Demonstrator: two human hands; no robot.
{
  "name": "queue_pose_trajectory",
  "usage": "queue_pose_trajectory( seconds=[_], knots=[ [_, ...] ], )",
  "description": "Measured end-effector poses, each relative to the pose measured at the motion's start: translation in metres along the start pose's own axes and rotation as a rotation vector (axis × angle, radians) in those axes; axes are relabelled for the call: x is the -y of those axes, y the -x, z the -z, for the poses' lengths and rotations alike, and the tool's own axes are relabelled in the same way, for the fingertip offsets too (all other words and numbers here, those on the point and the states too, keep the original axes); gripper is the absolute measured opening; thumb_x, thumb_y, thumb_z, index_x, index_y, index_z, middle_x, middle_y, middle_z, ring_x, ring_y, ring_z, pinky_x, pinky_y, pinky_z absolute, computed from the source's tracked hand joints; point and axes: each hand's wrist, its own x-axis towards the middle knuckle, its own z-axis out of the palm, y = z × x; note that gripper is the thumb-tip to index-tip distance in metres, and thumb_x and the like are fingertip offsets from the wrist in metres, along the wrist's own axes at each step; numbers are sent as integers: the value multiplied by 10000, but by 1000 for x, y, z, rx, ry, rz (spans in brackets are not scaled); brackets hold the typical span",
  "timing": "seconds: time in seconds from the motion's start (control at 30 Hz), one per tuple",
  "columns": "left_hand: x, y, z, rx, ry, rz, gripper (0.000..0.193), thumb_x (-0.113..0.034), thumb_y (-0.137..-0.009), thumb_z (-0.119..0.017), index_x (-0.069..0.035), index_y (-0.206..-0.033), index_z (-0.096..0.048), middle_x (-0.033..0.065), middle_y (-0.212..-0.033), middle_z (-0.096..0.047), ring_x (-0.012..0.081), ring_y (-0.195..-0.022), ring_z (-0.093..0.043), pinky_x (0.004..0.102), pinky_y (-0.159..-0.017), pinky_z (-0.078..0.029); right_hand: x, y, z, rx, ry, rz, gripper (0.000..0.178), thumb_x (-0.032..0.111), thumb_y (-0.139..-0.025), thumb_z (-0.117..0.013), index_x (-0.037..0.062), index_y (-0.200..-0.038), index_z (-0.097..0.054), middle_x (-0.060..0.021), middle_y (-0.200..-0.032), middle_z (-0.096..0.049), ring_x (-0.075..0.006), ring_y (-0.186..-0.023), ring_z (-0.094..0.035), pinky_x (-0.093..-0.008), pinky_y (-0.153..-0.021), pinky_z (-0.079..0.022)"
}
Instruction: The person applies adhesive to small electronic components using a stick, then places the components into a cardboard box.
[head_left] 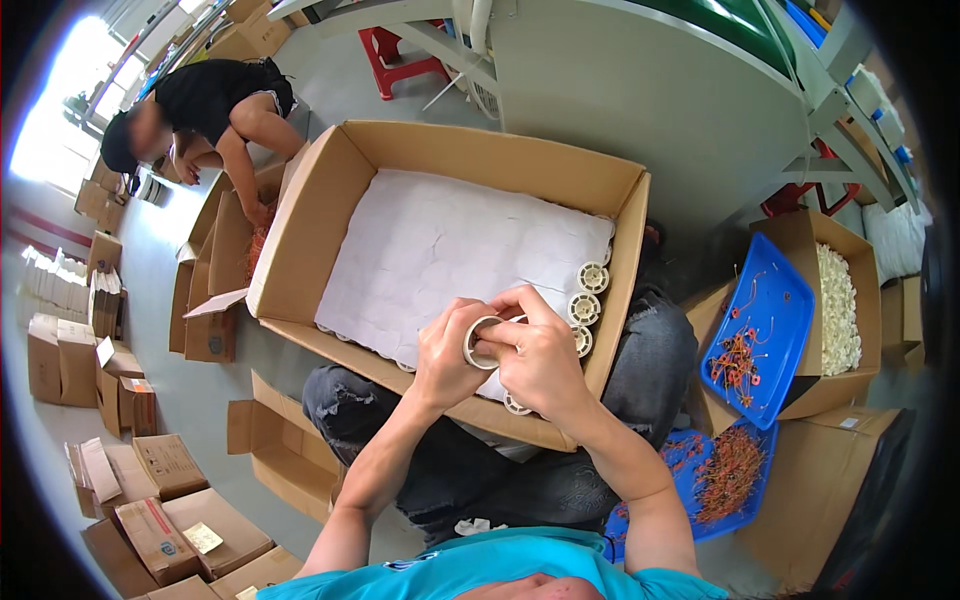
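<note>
I held a pale ring (469,343) above the near side of an open box (500,152), my left hand (447,352) curled around it. My right hand (540,362) had its fingers bent at the ring's opening; I couldn't tell whether they pinched anything. Below, a white sheet (450,240) covered most of the contents, with a few wheels (592,277) showing along the right side.

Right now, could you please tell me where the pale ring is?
In the head view, the pale ring is just below centre, held by the left hand and right hand over the near side of the large carton.
</note>
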Motion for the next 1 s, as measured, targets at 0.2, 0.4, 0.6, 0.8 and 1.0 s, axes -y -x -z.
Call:
queue_pose_trajectory(
  seconds=[0.2, 0.4, 0.6, 0.8, 1.0],
  knots=[
    [2, -3, 4, 37, -39, -27, 418, 23, -673, -791, -34, -1032, -585, 133, -897, -657, 288, -742, -678, 356, -624, -547, -1, -1, 3, 25, 9, 16, 160, 41, -739, -772, 59, -898, -772, -86, -1005, -632, -236, -876, -669, -346, -783, -557],
    [3, -32, 18, 221, -27, -25, 456, -80, -677, -871, -47, -1034, -590, 121, -904, -661, 289, -767, -678, 354, -655, -553, -7, -6, 15, -61, -80, 26, 230, 72, -785, -771, 77, -1014, -766, -123, -1075, -630, -258, -925, -666, -362, -799, -552],
    [18, -182, 8, 116, 9, -77, 638, -181, -750, -873, -49, -1213, -453, 107, -1037, -610, 177, -910, -629, 324, -777, -528, -10, -15, 44, -434, -304, -25, 323, 50, -854, -733, 58, -1176, -706, -120, -1105, -622, -212, -939, -627, -285, -739, -533],
    [19, -380, -82, -11, -66, -153, 673, -447, -829, -783, -2, -1249, -504, 149, -1076, -585, 251, -1052, -562, 372, -909, -462, -23, -13, 45, -358, -352, -77, 354, 58, -865, -722, 75, -1217, -684, -118, -1121, -617, -216, -956, -630, -290, -733, -552],
    [46, -487, -125, -322, -439, -264, 770, -565, -818, -743, 55, -1245, -579, 258, -1155, -611, 391, -1187, -490, 461, -1017, -377, -28, -14, 39, -271, -346, -97, 363, 92, -891, -699, 96, -1252, -669, -118, -1151, -610, -234, -985, -629, -309, -753, -561]
  ],
)
